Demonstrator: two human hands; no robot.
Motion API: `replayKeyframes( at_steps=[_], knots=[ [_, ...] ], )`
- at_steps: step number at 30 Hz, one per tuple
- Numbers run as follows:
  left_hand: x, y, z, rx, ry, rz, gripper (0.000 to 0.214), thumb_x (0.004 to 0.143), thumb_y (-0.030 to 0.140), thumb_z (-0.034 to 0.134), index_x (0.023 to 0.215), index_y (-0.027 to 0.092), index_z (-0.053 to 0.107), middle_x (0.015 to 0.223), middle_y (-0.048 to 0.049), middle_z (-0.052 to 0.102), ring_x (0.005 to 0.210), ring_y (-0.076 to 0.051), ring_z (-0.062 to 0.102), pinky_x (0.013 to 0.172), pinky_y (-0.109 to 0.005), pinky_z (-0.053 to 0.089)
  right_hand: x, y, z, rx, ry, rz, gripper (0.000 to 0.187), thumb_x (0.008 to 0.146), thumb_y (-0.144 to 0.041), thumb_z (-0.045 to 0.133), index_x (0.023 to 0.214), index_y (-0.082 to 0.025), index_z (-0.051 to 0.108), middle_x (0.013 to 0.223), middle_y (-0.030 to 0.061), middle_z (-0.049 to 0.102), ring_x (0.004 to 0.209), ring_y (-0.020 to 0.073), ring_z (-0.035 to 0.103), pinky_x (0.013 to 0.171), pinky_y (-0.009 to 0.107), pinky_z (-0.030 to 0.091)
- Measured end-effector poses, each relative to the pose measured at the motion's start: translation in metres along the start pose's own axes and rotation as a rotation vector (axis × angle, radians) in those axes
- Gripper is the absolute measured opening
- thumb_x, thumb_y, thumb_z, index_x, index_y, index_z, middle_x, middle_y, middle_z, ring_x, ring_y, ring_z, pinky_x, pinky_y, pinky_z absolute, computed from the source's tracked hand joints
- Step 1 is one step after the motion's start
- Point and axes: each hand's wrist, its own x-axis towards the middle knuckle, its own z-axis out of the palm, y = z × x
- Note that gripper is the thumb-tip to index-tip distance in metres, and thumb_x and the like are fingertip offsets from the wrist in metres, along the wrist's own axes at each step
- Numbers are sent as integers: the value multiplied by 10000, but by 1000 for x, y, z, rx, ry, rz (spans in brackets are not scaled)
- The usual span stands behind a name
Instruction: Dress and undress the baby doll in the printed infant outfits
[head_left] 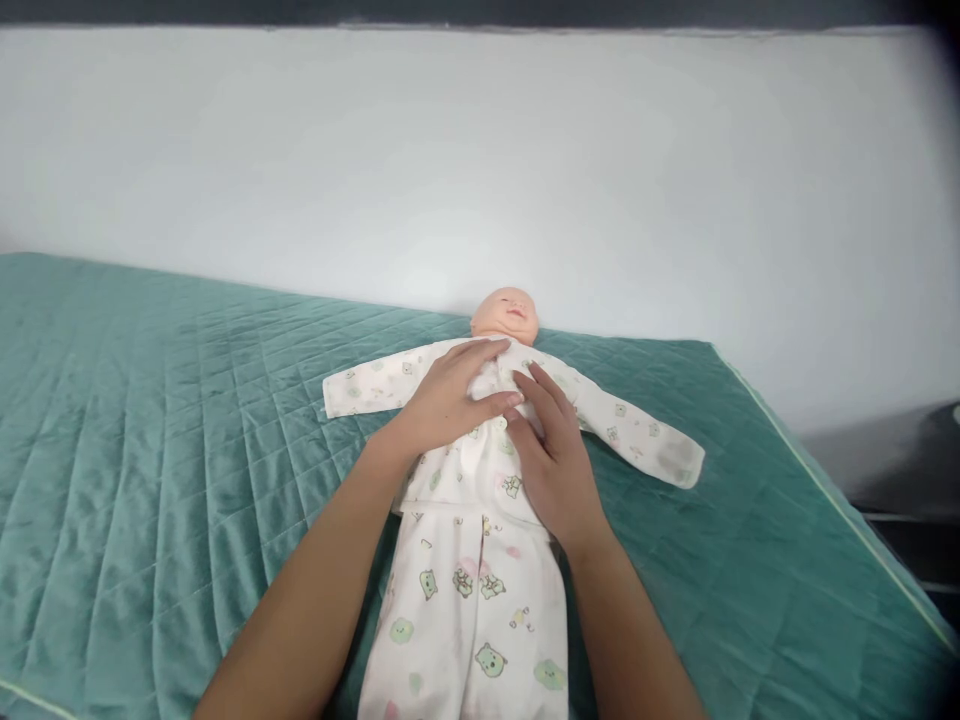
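Your left hand (pixel 450 395) lies flat across the chest of the doll (pixel 506 314), fingers stretched out with the tips near the collar, thumb spread well away from them and pointing across to the other side. Your right hand (pixel 559 465) rests on the opposite side of the chest, its fingers slightly bent and parted, thumb standing apart from the forefinger. Both hands are spread on the cloth rather than closed around anything; whether a fingertip catches a little of the fabric, you cannot tell from here. Your two thumb tips come close together over the middle of the white printed top (pixel 435 482), and whether they touch is unclear. The doll lies face up under your palms, its head just beyond your left fingertips and tipped to the right, near the white wall (pixel 450 150). The top's sleeves (pixel 641 437) reach out to either side of your hands, while the matching trousers (pixel 442 620) run back toward you between your forearms, on the green quilted cover (pixel 187 420).
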Motion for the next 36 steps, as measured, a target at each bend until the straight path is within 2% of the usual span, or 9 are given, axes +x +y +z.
replayKeyframes(
  at_steps=[4,15,19,25,30,32,36],
  knots=[
    [-2,-2,-4,-48,-78,-4,642,905,455,655,1502,330,453,1648,-36,357,1547,-277,271,1263,-505,273,-1,-2,-1,43,3,29,413,987,-429,533,1393,-366,579,1619,2,390,1489,266,359,1166,519,408],
    [-3,-11,-9,-120,-118,-4,407,971,406,567,1377,390,596,1651,36,342,1557,-250,251,1287,-473,212,-1,-5,-2,84,9,78,407,965,-441,569,1362,-364,614,1614,2,399,1472,265,379,1148,505,426],
    [-4,-16,-11,-197,-110,20,351,955,384,599,1302,376,653,1633,37,377,1542,-251,292,1276,-461,252,-1,-5,-3,73,1,68,381,963,-436,573,1332,-375,644,1616,-6,395,1468,272,384,1138,508,433],
    [-4,-20,-7,-298,-10,21,262,954,368,606,1187,311,711,1555,-2,497,1497,-233,384,1255,-446,303,-1,-7,-4,110,23,75,306,929,-441,628,1215,-360,701,1580,4,443,1437,284,428,1123,516,442],
    [-2,-20,-4,-143,-11,21,420,995,434,521,1402,350,586,1643,13,371,1556,-228,270,1286,-474,228,0,-5,-4,90,6,44,353,903,-438,665,1243,-346,651,1571,14,447,1469,267,384,1220,542,310],
    [0,-20,-3,-64,-33,59,460,1017,457,462,1458,346,532,1645,18,366,1567,-215,240,1298,-476,195,1,-4,-4,81,16,25,351,902,-417,668,1243,-340,643,1566,16,451,1466,259,389,1231,534,294],
    [1,-21,-3,2,-44,92,474,1036,462,412,1469,310,530,1630,10,393,1561,-205,257,1304,-460,192,1,-3,-3,69,21,18,349,926,-402,635,1269,-341,622,1568,15,450,1459,248,397,1225,521,308]
  ],
)
